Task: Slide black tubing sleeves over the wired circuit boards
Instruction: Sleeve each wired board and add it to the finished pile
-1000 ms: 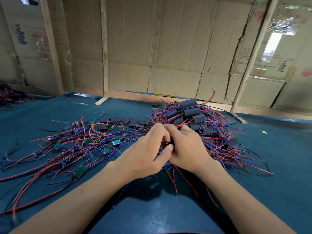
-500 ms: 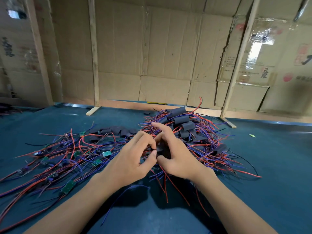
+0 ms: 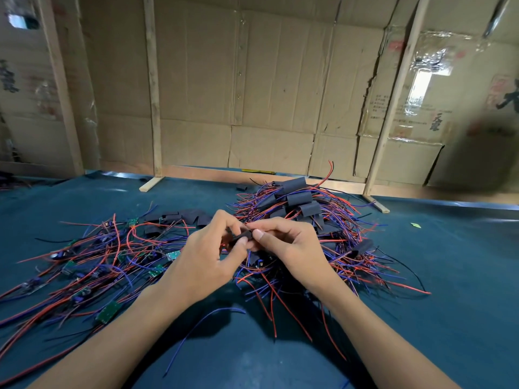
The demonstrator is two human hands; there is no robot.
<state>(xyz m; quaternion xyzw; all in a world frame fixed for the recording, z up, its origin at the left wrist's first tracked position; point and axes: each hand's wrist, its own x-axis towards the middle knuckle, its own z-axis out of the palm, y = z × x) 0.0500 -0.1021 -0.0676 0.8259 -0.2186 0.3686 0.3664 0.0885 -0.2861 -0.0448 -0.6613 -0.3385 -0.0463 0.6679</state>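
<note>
My left hand and my right hand meet above the table's middle, both pinching one black tubing sleeve held between the fingertips. Red and blue wires hang down from under the hands; the board inside the sleeve is hidden. Bare green circuit boards with red and blue wires lie spread at the left. A heap of sleeved boards with wires is piled behind and right of my right hand. Loose black sleeves lie behind my left hand.
The table has a dark teal cover. Cardboard walls with wooden uprights stand along the far edge. A single black sleeve lies near the back. A small green scrap sits at the right.
Both hands have lifted slightly and opened their grip from a tight clasp to a fingertip pinch, so the black sleeve now shows between them. The view has tilted up.
</note>
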